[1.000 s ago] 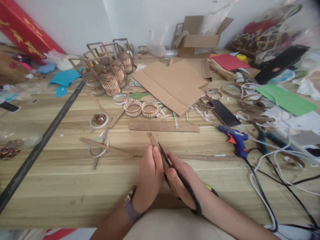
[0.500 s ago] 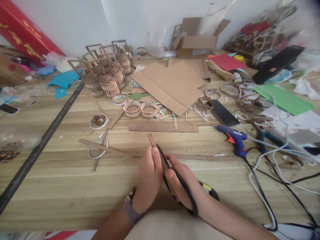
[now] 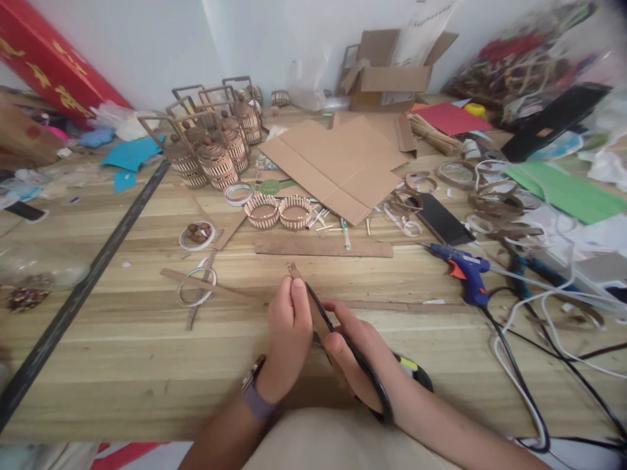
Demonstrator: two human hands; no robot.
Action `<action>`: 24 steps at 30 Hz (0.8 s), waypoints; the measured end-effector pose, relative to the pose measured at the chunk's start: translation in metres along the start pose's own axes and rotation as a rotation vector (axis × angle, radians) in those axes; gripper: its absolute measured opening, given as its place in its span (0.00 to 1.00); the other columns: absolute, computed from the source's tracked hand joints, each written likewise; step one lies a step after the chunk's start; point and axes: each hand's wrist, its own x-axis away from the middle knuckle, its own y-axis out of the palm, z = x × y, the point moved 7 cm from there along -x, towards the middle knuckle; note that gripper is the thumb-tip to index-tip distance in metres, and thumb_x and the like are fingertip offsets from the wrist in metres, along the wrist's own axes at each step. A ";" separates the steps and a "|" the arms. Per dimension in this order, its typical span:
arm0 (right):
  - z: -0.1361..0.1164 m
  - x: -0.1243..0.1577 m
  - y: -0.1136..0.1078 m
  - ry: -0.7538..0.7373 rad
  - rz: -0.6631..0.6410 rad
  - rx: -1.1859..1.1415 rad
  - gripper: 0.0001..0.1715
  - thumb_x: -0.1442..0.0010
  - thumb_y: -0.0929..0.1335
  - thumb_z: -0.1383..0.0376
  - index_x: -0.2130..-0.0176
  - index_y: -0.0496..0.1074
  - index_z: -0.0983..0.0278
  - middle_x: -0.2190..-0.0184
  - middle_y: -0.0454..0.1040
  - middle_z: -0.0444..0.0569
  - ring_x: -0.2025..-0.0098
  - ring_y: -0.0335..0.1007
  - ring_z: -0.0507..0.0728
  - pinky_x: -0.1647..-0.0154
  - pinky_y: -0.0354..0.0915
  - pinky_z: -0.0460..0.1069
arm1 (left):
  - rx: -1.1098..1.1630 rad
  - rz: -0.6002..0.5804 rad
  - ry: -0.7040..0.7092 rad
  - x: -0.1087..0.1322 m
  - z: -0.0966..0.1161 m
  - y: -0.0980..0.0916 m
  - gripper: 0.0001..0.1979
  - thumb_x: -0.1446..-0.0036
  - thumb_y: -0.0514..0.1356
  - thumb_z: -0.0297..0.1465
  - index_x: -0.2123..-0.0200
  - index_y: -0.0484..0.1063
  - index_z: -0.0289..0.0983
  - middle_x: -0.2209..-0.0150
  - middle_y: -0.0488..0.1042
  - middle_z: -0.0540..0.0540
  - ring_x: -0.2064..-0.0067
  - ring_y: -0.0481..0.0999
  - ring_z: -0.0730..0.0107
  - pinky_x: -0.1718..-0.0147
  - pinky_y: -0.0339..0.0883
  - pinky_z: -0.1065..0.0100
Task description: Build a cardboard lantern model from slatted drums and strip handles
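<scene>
My left hand [image 3: 289,326] pinches a narrow brown cardboard strip [image 3: 295,271] whose far end sticks out past my thumb, low over the wooden table [image 3: 122,352]. My right hand [image 3: 360,356] is wrapped round the black handles of a pair of scissors [image 3: 365,372]; the blades [image 3: 316,307] run up against the strip right beside my left thumb. A watch sits on my left wrist.
A blue glue gun [image 3: 463,271] with its cables lies to the right. A long cardboard strip [image 3: 323,247], two small slatted rings [image 3: 277,212], flat cardboard sheets [image 3: 337,163], small wooden lantern-like baskets [image 3: 210,153], tape rings [image 3: 196,287] and an open box [image 3: 386,72] lie farther back.
My left hand has slid up the strip, so less of its far end shows. The scissors have moved forward along it a little.
</scene>
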 end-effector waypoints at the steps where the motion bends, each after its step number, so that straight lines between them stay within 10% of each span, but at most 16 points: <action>1: 0.000 0.000 0.001 0.003 0.001 -0.013 0.46 0.42 0.55 0.31 0.46 0.64 0.63 0.87 0.63 0.36 0.88 0.57 0.50 0.85 0.55 0.45 | -0.001 0.006 0.006 0.001 0.000 0.000 0.17 0.34 0.48 0.38 0.76 0.52 0.43 0.82 0.57 0.56 0.80 0.58 0.71 0.79 0.52 0.68; 24: -0.004 -0.001 -0.007 -0.039 0.072 0.042 0.38 0.38 0.57 0.36 0.49 0.69 0.61 0.80 0.72 0.44 0.79 0.69 0.58 0.76 0.60 0.51 | -0.011 -0.006 0.005 0.005 0.002 0.003 0.17 0.35 0.48 0.41 0.75 0.58 0.42 0.79 0.63 0.53 0.77 0.64 0.68 0.75 0.56 0.67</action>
